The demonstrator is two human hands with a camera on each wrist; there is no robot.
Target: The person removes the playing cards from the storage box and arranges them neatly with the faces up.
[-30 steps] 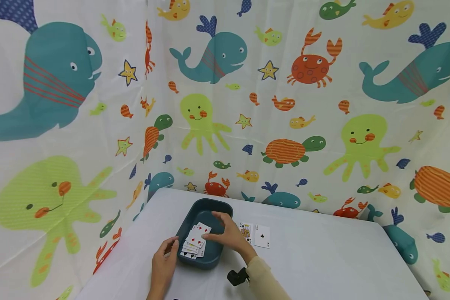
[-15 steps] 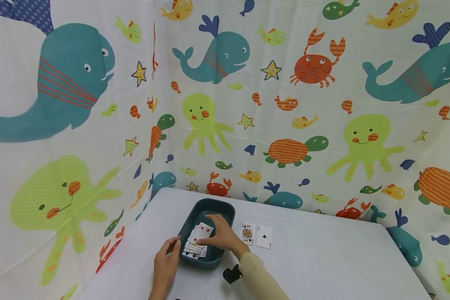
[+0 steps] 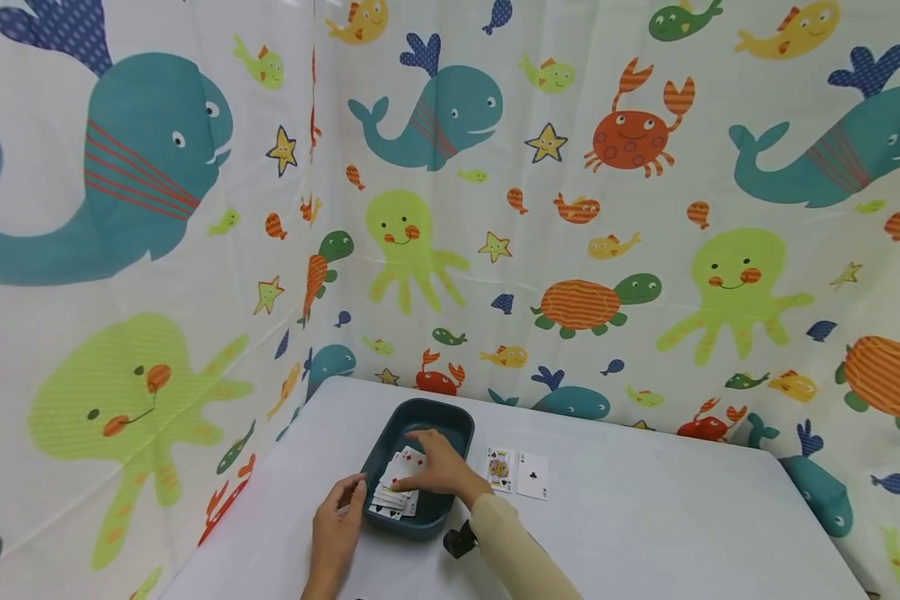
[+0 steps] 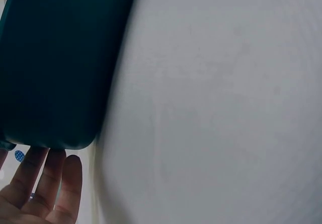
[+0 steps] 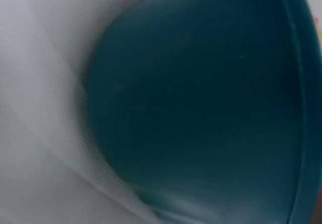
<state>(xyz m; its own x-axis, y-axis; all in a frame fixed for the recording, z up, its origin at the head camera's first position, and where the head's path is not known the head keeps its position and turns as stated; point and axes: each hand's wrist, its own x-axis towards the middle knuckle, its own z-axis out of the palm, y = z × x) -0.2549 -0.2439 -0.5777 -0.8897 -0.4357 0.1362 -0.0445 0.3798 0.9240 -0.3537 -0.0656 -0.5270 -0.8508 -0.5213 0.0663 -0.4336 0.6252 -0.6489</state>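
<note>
A dark teal rectangular bin (image 3: 461, 417) stands on the white table, with a loose pile of playing cards (image 3: 385, 502) face up inside it, red diamonds among them. My right hand (image 3: 442, 468) reaches over the bin from the right, thumb and index finger spread wide apart. The thumb tip overlaps the cards in the head view. My left hand (image 3: 337, 521) is at the bin's near left side, relaxed fingertips at its rim; the left wrist view shows the fingers (image 4: 53, 178) against the outer wall. Only the bin's outside fills the right wrist view.
Right of the bin lie two face-up cards side by side: a king of spades (image 3: 499, 469) and an ace of clubs (image 3: 532, 476). A black wrist device (image 3: 461, 540) sits below my right sleeve (image 3: 513, 550). A sea-animal curtain (image 3: 540, 192) hangs behind and at the left.
My right hand has shifted a little left over the cards, its thumb now lower on the pile. The left hand keeps its place at the bin. The head view has turned slightly.
</note>
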